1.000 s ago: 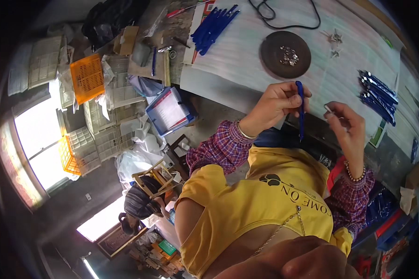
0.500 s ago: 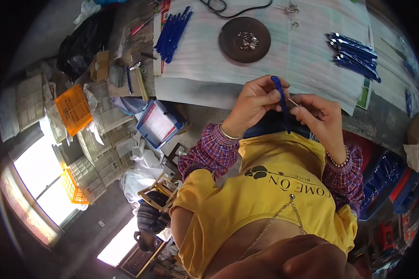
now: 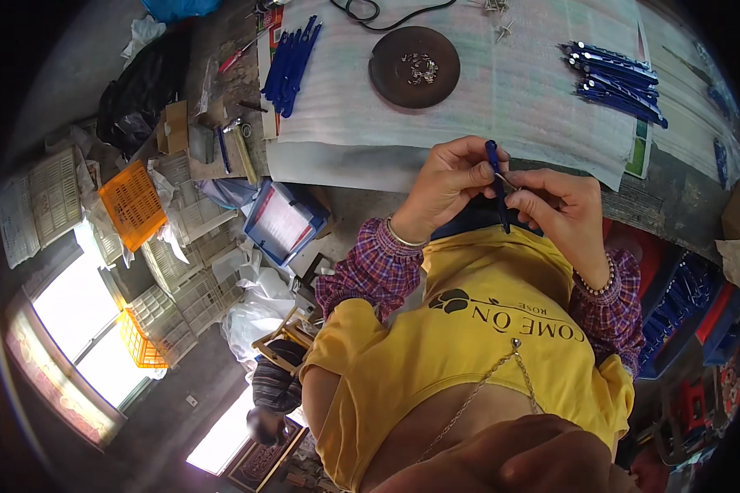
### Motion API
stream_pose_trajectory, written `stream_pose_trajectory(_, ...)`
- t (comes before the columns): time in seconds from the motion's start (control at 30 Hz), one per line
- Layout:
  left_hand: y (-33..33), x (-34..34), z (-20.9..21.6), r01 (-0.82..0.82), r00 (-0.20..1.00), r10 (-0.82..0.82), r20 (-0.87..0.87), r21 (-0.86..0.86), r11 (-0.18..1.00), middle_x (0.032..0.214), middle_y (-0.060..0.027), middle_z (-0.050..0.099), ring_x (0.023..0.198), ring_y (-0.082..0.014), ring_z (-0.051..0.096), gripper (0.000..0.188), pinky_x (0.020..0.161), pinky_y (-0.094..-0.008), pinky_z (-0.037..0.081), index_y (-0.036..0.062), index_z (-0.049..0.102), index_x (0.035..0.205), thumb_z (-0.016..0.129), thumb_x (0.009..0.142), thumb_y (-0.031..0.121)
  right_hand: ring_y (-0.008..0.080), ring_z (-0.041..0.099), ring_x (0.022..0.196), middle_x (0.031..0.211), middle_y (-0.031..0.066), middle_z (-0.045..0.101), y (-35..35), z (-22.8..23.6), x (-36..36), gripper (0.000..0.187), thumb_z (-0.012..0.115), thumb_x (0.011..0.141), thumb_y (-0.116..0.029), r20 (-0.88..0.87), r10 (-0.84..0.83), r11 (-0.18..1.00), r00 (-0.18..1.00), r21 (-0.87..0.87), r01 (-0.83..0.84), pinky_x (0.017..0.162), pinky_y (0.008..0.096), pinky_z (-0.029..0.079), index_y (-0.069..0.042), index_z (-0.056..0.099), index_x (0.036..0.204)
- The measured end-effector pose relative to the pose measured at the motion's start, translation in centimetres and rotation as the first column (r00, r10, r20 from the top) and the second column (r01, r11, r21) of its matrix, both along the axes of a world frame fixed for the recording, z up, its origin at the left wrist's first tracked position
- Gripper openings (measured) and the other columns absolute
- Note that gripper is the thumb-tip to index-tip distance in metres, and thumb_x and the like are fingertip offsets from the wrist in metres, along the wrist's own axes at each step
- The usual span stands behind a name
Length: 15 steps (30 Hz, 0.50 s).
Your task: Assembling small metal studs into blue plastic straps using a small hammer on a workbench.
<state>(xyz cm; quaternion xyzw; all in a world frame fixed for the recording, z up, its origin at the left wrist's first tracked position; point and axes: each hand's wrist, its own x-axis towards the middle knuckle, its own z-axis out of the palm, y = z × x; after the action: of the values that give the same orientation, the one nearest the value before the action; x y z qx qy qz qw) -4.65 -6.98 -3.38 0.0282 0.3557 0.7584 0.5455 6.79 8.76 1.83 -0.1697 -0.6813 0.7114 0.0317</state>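
Assembly step in hand: left hand (image 3: 450, 182) pinches a blue pen barrel (image 3: 497, 187) upright at the table (image 3: 510, 99) edge; right hand (image 3: 561, 212) pinches a thin metal part (image 3: 506, 178) (spring or clip, too small to tell) against it. Next move likely calls for fine alignment of part to barrel.

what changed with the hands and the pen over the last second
The right hand, holding a thin metal piece, closed in on the left hand until the piece met the blue plastic pen barrel. The left hand kept its grip on the barrel. The round dark metal dish stayed put.
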Motion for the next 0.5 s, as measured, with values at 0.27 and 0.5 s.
stream_pose_trajectory(0.27, 0.05, 0.41, 0.29, -0.038, 0.999, 0.038, -0.011, 0.017, 0.999, 0.1, -0.0094, 0.06, 0.082, -0.0152, 0.061, 0.019, 0.066, -0.0247, 0.051, 0.0023, 0.061, 0.102, 0.066, 0.085, 0.007, 0.0053, 0.059, 0.055, 0.069, 0.0052, 0.066, -0.36, -0.17, -0.03, 0.015, 0.069, 0.08, -0.002, -0.06, -0.04, 0.995, 0.997, 0.09, 0.045, 0.049, 0.0172, 0.046, 0.004, 0.069, 0.094)
stream_pose_trajectory(0.5, 0.16, 0.97, 0.03, -0.087, 0.989, 0.09, -0.12, 0.032, 0.996, 0.099, -0.0109, 0.059, 0.085, -0.016, 0.061, 0.019, 0.067, -0.0236, 0.053, 0.002, 0.059, 0.101, 0.066, 0.085, 0.01, 0.0068, 0.06, 0.053, 0.068, 0.0065, 0.066, -0.74, -0.3, 0.09, 0.013, 0.07, 0.079, -0.001, -0.12, -0.058, 0.984, 0.991, 0.163, 0.077, 0.048, 0.0181, 0.045, 0.004, 0.068, 0.091)
